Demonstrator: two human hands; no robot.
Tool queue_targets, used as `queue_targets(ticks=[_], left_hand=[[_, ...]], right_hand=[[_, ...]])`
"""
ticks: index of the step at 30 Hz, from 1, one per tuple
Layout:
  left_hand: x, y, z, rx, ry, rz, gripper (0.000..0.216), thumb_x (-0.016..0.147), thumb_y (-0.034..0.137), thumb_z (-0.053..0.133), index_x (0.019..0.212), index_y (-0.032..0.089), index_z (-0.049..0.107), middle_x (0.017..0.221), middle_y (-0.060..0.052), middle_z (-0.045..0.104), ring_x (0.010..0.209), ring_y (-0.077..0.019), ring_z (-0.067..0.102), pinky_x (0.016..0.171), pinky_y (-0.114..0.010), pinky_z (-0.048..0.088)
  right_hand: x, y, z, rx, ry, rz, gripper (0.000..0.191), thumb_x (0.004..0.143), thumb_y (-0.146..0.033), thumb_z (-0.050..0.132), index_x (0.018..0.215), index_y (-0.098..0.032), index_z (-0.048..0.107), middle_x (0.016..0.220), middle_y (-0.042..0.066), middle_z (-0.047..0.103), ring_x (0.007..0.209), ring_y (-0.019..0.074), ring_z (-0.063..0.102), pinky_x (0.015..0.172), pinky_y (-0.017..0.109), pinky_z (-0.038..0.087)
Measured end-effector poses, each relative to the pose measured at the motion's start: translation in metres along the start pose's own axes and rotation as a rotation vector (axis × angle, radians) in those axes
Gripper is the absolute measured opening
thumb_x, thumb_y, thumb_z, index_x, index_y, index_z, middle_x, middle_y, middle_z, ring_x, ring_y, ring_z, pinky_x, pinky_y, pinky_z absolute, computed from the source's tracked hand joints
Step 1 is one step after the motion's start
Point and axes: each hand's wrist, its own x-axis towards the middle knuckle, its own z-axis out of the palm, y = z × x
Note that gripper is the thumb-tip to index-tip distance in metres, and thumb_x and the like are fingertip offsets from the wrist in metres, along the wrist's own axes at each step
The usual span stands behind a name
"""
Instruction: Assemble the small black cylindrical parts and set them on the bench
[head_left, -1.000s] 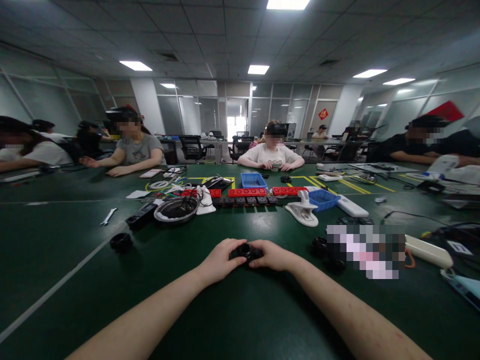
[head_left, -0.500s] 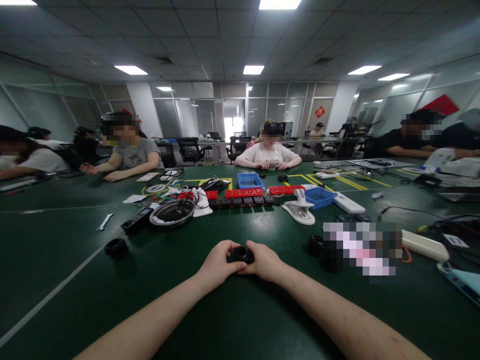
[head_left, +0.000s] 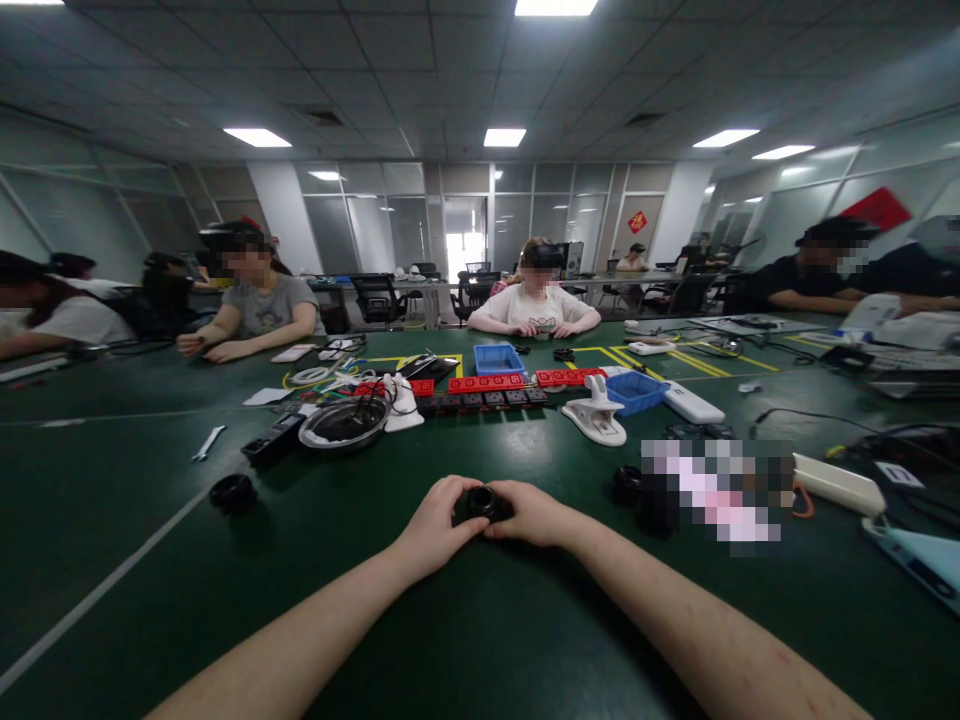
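Observation:
Between my two hands, a small black round part with a hole in its top (head_left: 482, 503) stands on or just above the green table. From the left, my left hand (head_left: 442, 520) grips it between thumb and fingers. My right hand (head_left: 529, 512) is closed round its right side, hiding part of it. A similar black ring-shaped part (head_left: 232, 493) lies on the table to the left. To the right, another black round part (head_left: 628, 484) sits beside a blurred-out patch.
Ahead lie a round metal-rimmed dish (head_left: 345, 425), red strips (head_left: 486, 384), a white clip stand (head_left: 596, 415) and blue trays (head_left: 636, 392), (head_left: 499, 359). A wrench (head_left: 208, 443) is at the left. Cables and a pale power bank-like block (head_left: 838, 486) lie right. Several people sit around.
My hands still hold the black part; the fingers of my right hand have shifted slightly around it. At the left, a seated person's raised hand has drawn inward.

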Motion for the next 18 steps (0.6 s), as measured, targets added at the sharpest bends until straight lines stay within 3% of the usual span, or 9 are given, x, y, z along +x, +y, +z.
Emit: queue_targets(ticks=[4, 9, 12, 15, 18], left_hand=[[0.000, 0.001, 0.000, -0.022, -0.023, -0.030, 0.032, 0.069, 0.027, 0.059, 0.100, 0.020, 0.053, 0.094, -0.005, 0.053, 0.081, -0.0193, 0.050, 0.061, -0.027, 0.042], [0.000, -0.001, 0.008, -0.013, 0.051, -0.069, 0.032, 0.065, 0.029, 0.063, 0.093, 0.018, 0.054, 0.088, -0.004, 0.053, 0.081, -0.0207, 0.050, 0.060, -0.027, 0.041], [0.000, -0.005, 0.014, 0.001, 0.117, -0.081, 0.030, 0.063, 0.029, 0.064, 0.089, 0.018, 0.054, 0.086, -0.003, 0.053, 0.082, -0.0211, 0.050, 0.064, -0.030, 0.042], [0.001, -0.007, 0.018, 0.013, 0.177, -0.108, 0.030, 0.063, 0.028, 0.064, 0.089, 0.017, 0.053, 0.087, -0.004, 0.052, 0.084, -0.0216, 0.050, 0.067, -0.031, 0.042], [0.002, -0.006, 0.018, 0.013, 0.202, -0.122, 0.029, 0.064, 0.027, 0.062, 0.090, 0.017, 0.053, 0.088, -0.004, 0.052, 0.085, -0.0220, 0.050, 0.068, -0.031, 0.042]], right_hand=[[0.003, 0.008, -0.005, 0.141, -0.068, 0.002, 0.032, 0.063, -0.022, 0.065, 0.093, -0.017, 0.055, 0.079, -0.001, 0.059, 0.069, 0.0120, 0.053, 0.059, 0.021, 0.038], [0.001, 0.000, -0.003, 0.034, -0.022, 0.131, 0.035, 0.056, -0.033, 0.070, 0.082, -0.017, 0.052, 0.072, -0.003, 0.057, 0.063, 0.0114, 0.051, 0.052, 0.020, 0.034], [0.002, -0.007, 0.006, -0.137, 0.071, 0.217, 0.040, 0.053, -0.040, 0.069, 0.080, -0.019, 0.049, 0.072, -0.001, 0.057, 0.062, 0.0133, 0.051, 0.048, 0.020, 0.031], [0.004, -0.013, 0.019, -0.319, 0.228, 0.297, 0.035, 0.061, -0.041, 0.061, 0.083, -0.018, 0.048, 0.074, 0.003, 0.058, 0.064, 0.0167, 0.054, 0.050, 0.023, 0.031], [0.005, -0.018, 0.027, -0.400, 0.272, 0.319, 0.032, 0.067, -0.042, 0.055, 0.086, -0.017, 0.048, 0.077, 0.006, 0.059, 0.067, 0.0196, 0.056, 0.054, 0.026, 0.034]])
